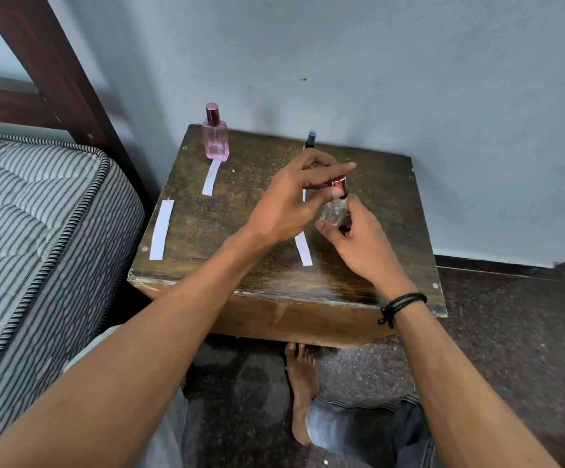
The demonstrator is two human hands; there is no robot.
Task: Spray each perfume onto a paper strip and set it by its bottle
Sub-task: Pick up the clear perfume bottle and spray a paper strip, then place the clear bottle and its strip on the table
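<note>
The fingers point(339, 170) of the left hand point(291, 204) are curled in and pinch the red cap point(340, 183) at the top of the clear bottle point(333, 212). Whether the cap is fully seated or partly lifted cannot be told. The right hand point(362, 244) grips the clear bottle from below and the right, thumb point(325, 227) under its base and the other fingers wrapped round its far side. The clear bottle is tilted and held off the tabletop point(213, 228).

Right below the clear bottle a white strip point(303, 248) lies flat, its upper part hidden by the hands. Behind the clear bottle, past the left hand's knuckles, the black top of a dark bottle point(310, 138) shows. Well to the left of the clear bottle and farther back stands a pink bottle point(215, 140), upright and capped, with a second strip point(211, 177) touching its front. Farther left of the clear bottle a third strip point(161, 230) lies at the tabletop's edge. Beyond that edge is a striped mattress point(38, 214). Nearer than the clear bottle, a black cord band point(401, 304) circles the right wrist, and a bare foot point(303, 386) rests on the floor.
</note>
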